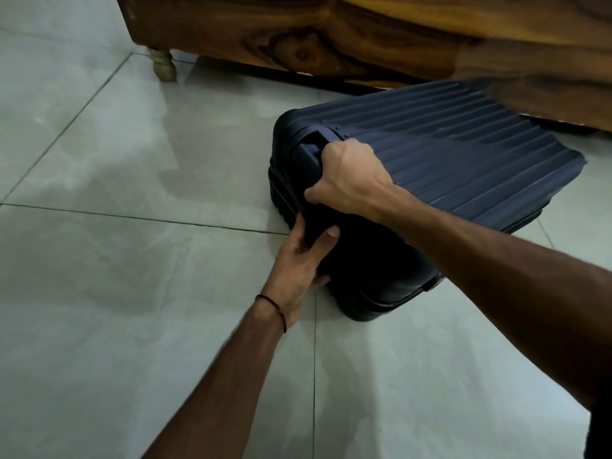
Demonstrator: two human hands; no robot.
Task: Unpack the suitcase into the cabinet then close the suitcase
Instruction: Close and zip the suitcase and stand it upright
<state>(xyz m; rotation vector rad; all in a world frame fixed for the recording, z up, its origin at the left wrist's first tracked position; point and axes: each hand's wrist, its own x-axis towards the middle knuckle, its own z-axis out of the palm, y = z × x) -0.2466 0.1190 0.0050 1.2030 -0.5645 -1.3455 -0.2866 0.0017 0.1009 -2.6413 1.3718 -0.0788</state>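
Far left & most of the frame: pale grey glossy tiled floor (pixel 99 226). Upper left: a short pale turned furniture leg (pixel 162 66) under a dark-brown grained wooden furniture base (pixel 331 34) that runs across the top; can't tell if this is the cabinet.

Centre, low: the left hand (pixel 298 270), w/ a thin dark wrist cord (pixel 275 308), is wrapped round the near corner of the case, thumb on top & fingers curled underneath at floor level.

Just above it, the right hand (pixel 347 180) is curled over the case's top edge beside the carry handle, thumb sticking out to the left.

Centre to right: the navy ribbed hard-shell suitcase (pixel 463 160) lies flat on the floor, lid down, its far end just beside the wooden base. The zip isn't visible, so can't tell if it's fastened, nor whether it's packed or empty.

Risks, as I judge them:
- Left fingers sit under the corner; dropping or pressing the case down could trap them.
- The floor looks slick; a pull could make the case skid & bump the wood.
- If the case is unzipped, lifting by the handle edge could let the lid swing open.
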